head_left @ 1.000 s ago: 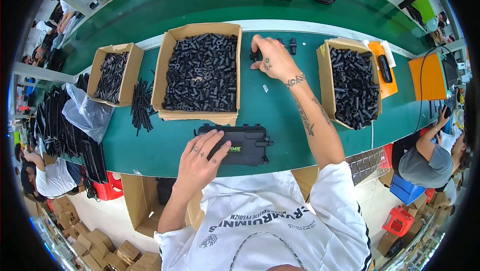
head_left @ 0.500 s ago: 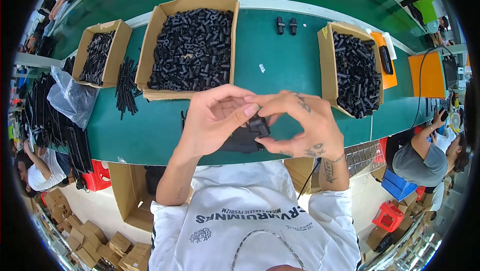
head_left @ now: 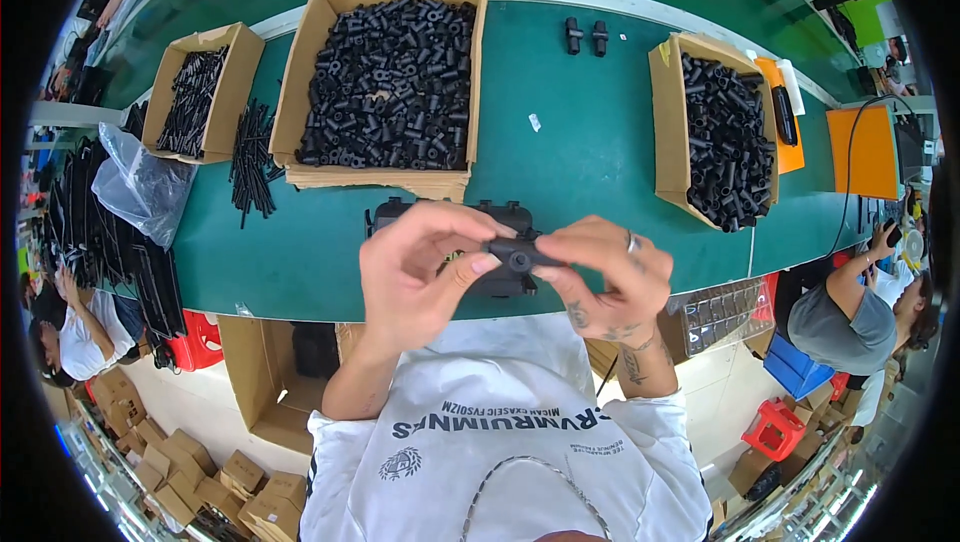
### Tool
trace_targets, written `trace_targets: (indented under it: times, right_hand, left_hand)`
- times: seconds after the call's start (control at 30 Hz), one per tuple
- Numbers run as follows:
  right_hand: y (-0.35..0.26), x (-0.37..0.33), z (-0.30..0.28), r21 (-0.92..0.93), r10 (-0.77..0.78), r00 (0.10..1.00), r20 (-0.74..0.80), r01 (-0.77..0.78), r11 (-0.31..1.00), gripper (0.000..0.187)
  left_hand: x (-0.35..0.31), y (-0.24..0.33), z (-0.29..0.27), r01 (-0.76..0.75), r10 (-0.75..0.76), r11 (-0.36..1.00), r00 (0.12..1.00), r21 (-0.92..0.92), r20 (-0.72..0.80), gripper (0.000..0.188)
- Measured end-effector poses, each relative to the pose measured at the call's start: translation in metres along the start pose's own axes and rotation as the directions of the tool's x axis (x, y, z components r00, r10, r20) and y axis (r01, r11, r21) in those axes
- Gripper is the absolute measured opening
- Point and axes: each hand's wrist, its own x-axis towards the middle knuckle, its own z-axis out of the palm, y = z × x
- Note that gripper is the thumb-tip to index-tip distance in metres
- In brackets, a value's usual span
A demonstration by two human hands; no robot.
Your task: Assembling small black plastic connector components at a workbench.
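Observation:
A black plastic tee-shaped fitting (head_left: 518, 260) with a round hole facing up is held between my two hands, above the front of the green table. My left hand (head_left: 415, 272) pinches its left end between thumb and fingers. The thumb and forefinger of my right hand (head_left: 608, 277) close on the right end. Beneath them a black plastic case (head_left: 508, 214) lies on the table, mostly hidden by the hands. Beyond, a large cardboard box (head_left: 297, 82) is heaped with black fittings (head_left: 395, 82).
To the left, a smaller box (head_left: 233, 92) holds thin black rods, with more rods (head_left: 250, 167) loose beside it. A box of black tubes (head_left: 668, 127) stands at right. Two black fittings (head_left: 587, 37) stand at the back. A plastic bag (head_left: 145, 187) lies far left.
The fitting has been turned so its round hole faces up. My right hand has rotated and lowered slightly, its fingers now along the fitting's right end. More of the case shows.

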Motion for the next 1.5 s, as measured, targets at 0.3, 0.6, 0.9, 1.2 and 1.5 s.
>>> trace_targets:
  times: [0.3, 0.6, 0.9, 1.2, 1.5]
  right_hand:
    - [-0.008, -0.015, 0.010, 0.799, 0.780, 0.435, 0.451, -0.586, -0.135, 0.017]
    - [-0.010, -0.017, 0.020, 0.786, 0.753, 0.539, 0.376, -0.617, 0.049, 0.015]
    - [-0.004, -0.026, 0.029, 0.597, 0.655, 0.746, 0.123, -0.583, 0.551, 0.022]
    - [0.001, -0.026, 0.024, 0.237, 0.325, 0.945, -0.047, -0.305, 0.922, 0.022]
    - [0.008, -0.028, 0.018, 0.309, 0.341, 0.934, 0.105, -0.356, 0.882, 0.034]
  left_hand:
    - [0.000, -0.013, -0.008, -0.607, 0.585, 0.516, 0.765, 0.605, 0.269, 0.030]
    - [-0.028, -0.025, -0.001, -0.283, 0.340, 0.904, 0.930, 0.320, -0.138, 0.024]
    - [-0.021, -0.007, -0.007, 0.042, -0.020, 0.959, 0.997, 0.281, -0.081, 0.023]
    - [-0.021, -0.012, -0.007, 0.145, -0.141, 0.989, 0.986, 0.036, -0.084, 0.020]
    - [-0.020, -0.018, -0.020, 0.217, -0.220, 0.973, 0.975, -0.082, -0.027, 0.020]
